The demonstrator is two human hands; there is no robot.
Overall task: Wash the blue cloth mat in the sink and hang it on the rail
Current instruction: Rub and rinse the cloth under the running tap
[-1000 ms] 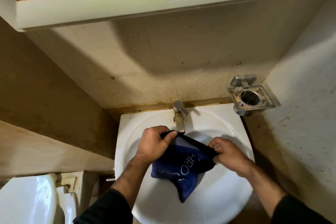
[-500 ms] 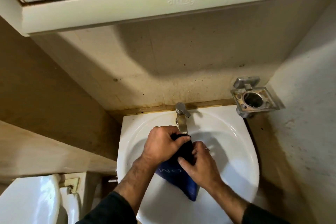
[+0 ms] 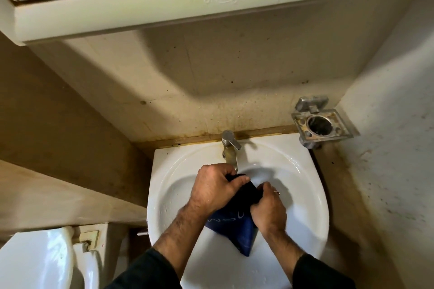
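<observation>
The blue cloth mat (image 3: 234, 225), dark blue with white lettering, is bunched up over the white sink (image 3: 300, 171), just below the metal tap (image 3: 230, 150). My left hand (image 3: 213, 187) grips its upper bunched end. My right hand (image 3: 267, 209) grips the cloth right beside it, fingers curled round the fabric. A pointed corner of the mat hangs down between my forearms. No water stream from the tap is visible. No rail is in view.
A metal holder (image 3: 321, 124) with a round hole is fixed to the wall at the sink's right corner. A cream cabinet (image 3: 164, 7) juts out overhead. A white toilet seat (image 3: 35, 263) lies at bottom left. Walls close in on both sides.
My hands were apart with the mat stretched between them; they have come together and bunched the cloth tightly. The right hand has moved left towards the left one.
</observation>
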